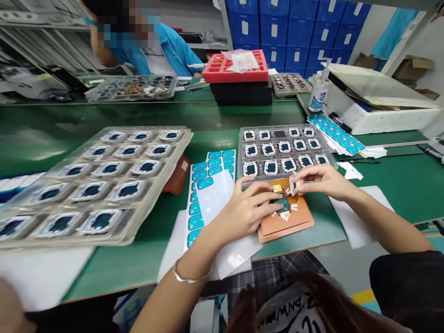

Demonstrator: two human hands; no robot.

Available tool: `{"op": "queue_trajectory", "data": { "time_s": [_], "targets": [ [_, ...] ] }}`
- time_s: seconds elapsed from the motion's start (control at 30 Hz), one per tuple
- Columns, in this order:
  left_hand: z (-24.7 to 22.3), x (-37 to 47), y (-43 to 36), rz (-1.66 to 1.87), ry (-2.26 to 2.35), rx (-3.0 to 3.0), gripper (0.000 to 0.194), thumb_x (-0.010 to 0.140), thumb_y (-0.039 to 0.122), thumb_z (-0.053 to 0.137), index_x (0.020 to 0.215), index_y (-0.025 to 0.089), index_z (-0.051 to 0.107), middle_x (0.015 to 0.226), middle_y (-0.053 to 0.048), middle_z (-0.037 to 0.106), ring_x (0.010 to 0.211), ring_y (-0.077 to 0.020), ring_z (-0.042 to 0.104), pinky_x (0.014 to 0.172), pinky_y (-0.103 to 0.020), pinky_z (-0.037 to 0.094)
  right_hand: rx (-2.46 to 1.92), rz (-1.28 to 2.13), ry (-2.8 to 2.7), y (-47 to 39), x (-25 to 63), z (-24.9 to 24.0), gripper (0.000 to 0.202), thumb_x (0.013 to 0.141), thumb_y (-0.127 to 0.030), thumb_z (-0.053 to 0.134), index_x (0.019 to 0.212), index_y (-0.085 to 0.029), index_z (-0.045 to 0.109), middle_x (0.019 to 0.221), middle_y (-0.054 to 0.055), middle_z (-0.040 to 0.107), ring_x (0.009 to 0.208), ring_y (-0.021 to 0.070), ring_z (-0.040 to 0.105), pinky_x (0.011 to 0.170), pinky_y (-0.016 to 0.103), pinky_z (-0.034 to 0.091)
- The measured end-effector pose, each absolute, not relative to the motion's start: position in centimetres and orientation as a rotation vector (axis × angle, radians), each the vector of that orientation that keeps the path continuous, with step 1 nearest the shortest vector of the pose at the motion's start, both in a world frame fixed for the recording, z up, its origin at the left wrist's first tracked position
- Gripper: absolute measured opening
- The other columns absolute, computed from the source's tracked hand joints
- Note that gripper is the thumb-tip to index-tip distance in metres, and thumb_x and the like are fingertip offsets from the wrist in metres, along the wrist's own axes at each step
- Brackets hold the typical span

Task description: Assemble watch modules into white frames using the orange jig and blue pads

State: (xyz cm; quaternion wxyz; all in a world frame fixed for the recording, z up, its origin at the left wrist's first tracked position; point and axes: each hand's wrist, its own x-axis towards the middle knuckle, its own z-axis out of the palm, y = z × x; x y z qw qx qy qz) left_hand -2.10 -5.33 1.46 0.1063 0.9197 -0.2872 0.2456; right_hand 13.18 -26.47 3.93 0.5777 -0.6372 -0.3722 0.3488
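Note:
My left hand (248, 206) reaches in with fingers stretched apart, the fingertips resting on a small dark teal plate (283, 202). The plate lies on a brown leather-like pad (287, 225). My right hand (321, 180) is closed in a pinch on a small white frame-like piece (293, 186), just above the pad's far edge. Small white bits (285, 216) are scattered around the plate, and a little yellow block (278, 188) sits beyond it. Right behind the pad stands a clear tray (289, 148) with rows of white-framed, dark-centred parts.
A larger tray (104, 178) of similar parts spreads across the left. Between the trays lie sheets of teal stickers (196, 222) and white backing paper (217, 196). Farther back are a red bin (236, 74), a bottle (319, 92) and a foam box (378, 118). A person (166, 46) sits opposite.

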Motion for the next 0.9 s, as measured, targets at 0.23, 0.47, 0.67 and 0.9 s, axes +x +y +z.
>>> {"op": "queue_trajectory", "data": {
  "time_s": [0.23,0.47,0.67,0.9],
  "targets": [
    [1.8,-2.3,-5.8,0.652,-0.863,2.685,0.032,0.093,0.012,0.041,0.111,0.023,0.065,0.114,-0.001,0.073,0.110,-0.0246,0.053,0.098,-0.047,0.028,-1.537,0.813,-1.178,-27.3,13.3,3.9,0.018,0.080,-0.032,0.074,0.083,-0.018,0.063,0.078,-0.001,0.063,0.068,0.0102,0.057,0.062,0.025,0.048],
    [2.3,-2.8,-5.6,0.672,-0.838,2.670,0.032,0.087,0.015,0.045,0.107,0.026,0.067,0.109,-0.002,0.073,0.105,-0.0266,0.055,0.094,-0.049,0.031,-1.820,0.364,-1.449,-27.8,13.1,4.1,0.026,0.084,-0.040,0.070,0.099,-0.020,0.061,0.070,-0.003,0.055,0.060,0.0118,0.051,0.054,0.025,0.042],
    [2.3,-2.9,-5.7,0.654,-0.811,2.688,0.033,0.087,0.015,0.046,0.108,0.028,0.067,0.106,-0.001,0.074,0.100,-0.0253,0.055,0.092,-0.048,0.033,-1.787,0.025,-1.615,-27.6,13.5,3.9,0.022,0.083,-0.037,0.073,0.097,-0.020,0.069,0.112,0.009,0.070,0.098,0.0219,0.064,0.088,0.042,0.048],
    [2.4,-3.1,-6.2,0.808,-0.539,2.605,0.018,0.088,0.019,0.058,0.103,0.026,0.066,0.099,-0.002,0.074,0.098,-0.0248,0.055,0.086,-0.044,0.042,-1.690,-0.221,-1.632,-27.0,12.9,2.6,0.023,0.078,-0.038,0.077,0.096,-0.023,0.074,0.105,0.007,0.076,0.087,0.0216,0.062,0.076,0.041,0.053]
  ]
}}
